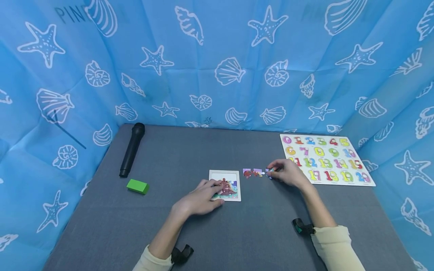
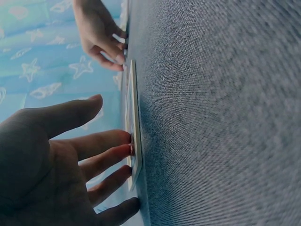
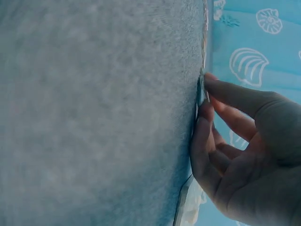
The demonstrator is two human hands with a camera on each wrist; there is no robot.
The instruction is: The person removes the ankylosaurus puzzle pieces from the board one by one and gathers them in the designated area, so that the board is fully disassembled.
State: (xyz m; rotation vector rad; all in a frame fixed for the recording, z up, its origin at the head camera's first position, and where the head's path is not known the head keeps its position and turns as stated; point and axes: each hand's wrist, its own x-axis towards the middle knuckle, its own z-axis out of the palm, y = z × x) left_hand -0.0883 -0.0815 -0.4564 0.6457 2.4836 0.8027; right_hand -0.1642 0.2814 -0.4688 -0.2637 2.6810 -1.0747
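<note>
A square jigsaw puzzle board (image 1: 225,174) with a pale frame and a partly filled brown picture lies mid-table. My left hand (image 1: 202,197) rests its fingertips on that picture, fingers extended; the left wrist view shows the fingers (image 2: 106,160) spread against the board's edge. To the right of the board, two loose purple-and-red jigsaw pieces (image 1: 247,173) lie in a row. At the row's right end, my right hand (image 1: 287,172) pinches a blue-and-purple jigsaw piece (image 1: 268,171) between thumb and fingers, low at the table. Its fingers partly cover this piece.
A number puzzle board (image 1: 339,160) lies just beyond the right hand. On the left are a black microphone (image 1: 131,150) and a green block (image 1: 137,186). Blue curtains (image 1: 217,64) with shell patterns stand around the grey table (image 1: 244,233).
</note>
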